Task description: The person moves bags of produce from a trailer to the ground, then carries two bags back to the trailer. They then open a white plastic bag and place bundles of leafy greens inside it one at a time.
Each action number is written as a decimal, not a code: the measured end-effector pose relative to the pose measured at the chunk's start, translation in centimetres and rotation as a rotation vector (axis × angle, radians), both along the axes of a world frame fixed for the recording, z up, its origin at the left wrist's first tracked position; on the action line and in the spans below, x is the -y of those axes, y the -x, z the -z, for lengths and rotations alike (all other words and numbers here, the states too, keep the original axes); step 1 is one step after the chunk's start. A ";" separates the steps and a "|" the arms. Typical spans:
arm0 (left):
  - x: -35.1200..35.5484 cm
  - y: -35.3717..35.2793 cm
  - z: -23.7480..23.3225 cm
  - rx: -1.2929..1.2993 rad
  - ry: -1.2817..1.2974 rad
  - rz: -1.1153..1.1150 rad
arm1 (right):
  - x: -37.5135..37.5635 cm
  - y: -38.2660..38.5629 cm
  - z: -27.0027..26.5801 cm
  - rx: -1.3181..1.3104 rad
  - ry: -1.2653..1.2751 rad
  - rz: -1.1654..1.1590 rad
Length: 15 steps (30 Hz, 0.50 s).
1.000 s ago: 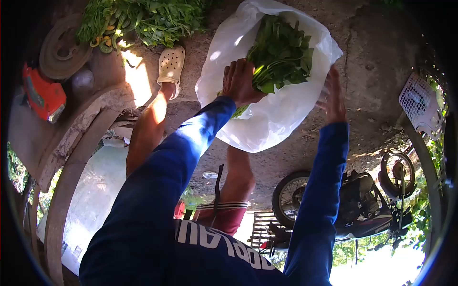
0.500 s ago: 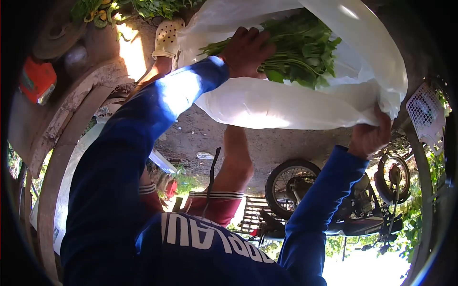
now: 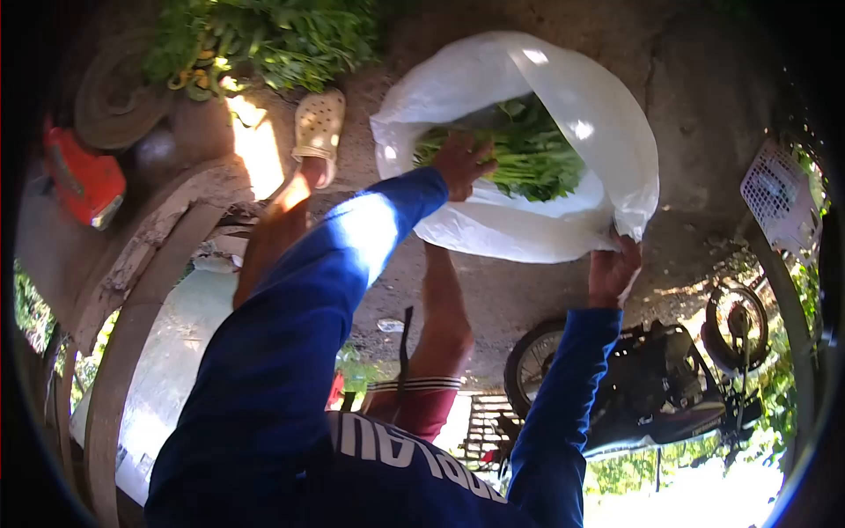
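A white plastic bag [image 3: 546, 238] stands with its mouth wide and its rim folded outward. Inside it lies a bundle of leafy green stalks [image 3: 537, 163]. My left hand [image 3: 465, 165] is over the near left rim, beside the stalk ends, with its fingers apart and no stalks visibly gripped. At the bag's near right edge, my right hand [image 3: 616, 271] pinches the plastic rim, its fingers partly hidden by the fold. The bottom of the bag is out of sight.
A heap of leafy greens [image 3: 299, 40] lies on the ground at upper left, near my beige clog [image 3: 319, 125]. An orange-red object [image 3: 84, 180] sits far left. A pale perforated basket [image 3: 779, 194] is at right, and a motorcycle [image 3: 651, 387] stands at lower right.
The green bundle has gone down into the bag, and my left hand has loosened from it. The bag and my right hand now appear lower and further left; the view has shifted.
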<state>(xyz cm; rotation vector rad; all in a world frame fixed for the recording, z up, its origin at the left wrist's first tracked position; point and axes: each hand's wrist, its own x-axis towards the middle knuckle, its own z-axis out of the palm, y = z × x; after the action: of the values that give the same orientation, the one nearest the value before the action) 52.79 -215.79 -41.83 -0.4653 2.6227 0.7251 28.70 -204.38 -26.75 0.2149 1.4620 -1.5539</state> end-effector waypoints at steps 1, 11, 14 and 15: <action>1.1 -1.5 -1.2 -0.035 0.030 -0.040 | 0.0 -0.3 -0.3 0.022 -0.008 0.015; 18.3 -22.9 -20.8 -0.080 -0.159 -0.929 | -7.1 -3.4 4.2 -1.352 -0.384 -1.082; 24.6 -31.6 -18.8 0.241 -0.100 -0.882 | -1.2 -4.8 1.1 -0.038 -0.616 -0.205; 27.4 -33.4 -18.3 0.385 -0.085 -0.798 | -0.5 -4.6 0.0 0.053 -0.535 -0.324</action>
<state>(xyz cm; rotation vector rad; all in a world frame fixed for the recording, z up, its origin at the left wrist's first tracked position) 86.24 -243.19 -23.54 -1.4955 1.9916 0.8520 33.31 -203.93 -26.76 0.3096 1.7488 -0.8747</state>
